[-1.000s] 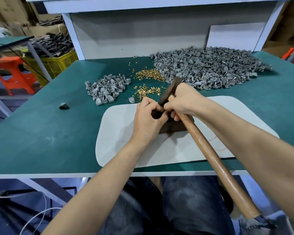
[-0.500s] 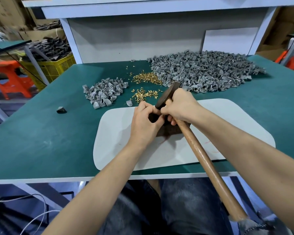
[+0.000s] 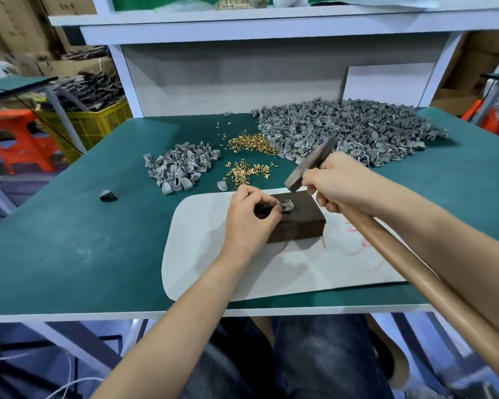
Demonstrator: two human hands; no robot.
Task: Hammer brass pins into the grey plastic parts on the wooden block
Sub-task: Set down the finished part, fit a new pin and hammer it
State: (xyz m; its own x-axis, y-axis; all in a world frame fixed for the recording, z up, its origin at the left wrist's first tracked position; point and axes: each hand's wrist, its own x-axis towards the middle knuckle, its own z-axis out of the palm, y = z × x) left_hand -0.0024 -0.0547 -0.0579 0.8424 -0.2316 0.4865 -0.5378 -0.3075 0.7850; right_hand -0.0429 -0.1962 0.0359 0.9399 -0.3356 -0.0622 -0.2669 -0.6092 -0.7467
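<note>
The left hand (image 3: 247, 223) pinches a grey part (image 3: 287, 205) on top of the block (image 3: 300, 226), its fingertips steadying it for the blow. The pin itself is too small to make out. The right hand (image 3: 340, 182) grips the hammer (image 3: 310, 165) right under the head, with the long handle running back along the forearm, a hold that suits short, controlled taps close to fingers. The head hangs above the block's far edge, apart from the part. The block sits on a white mat (image 3: 213, 269), probably to spare the table (image 3: 69, 240). Pins (image 3: 249, 142) and loose parts (image 3: 357, 133) lie behind, in easy reach.
</note>
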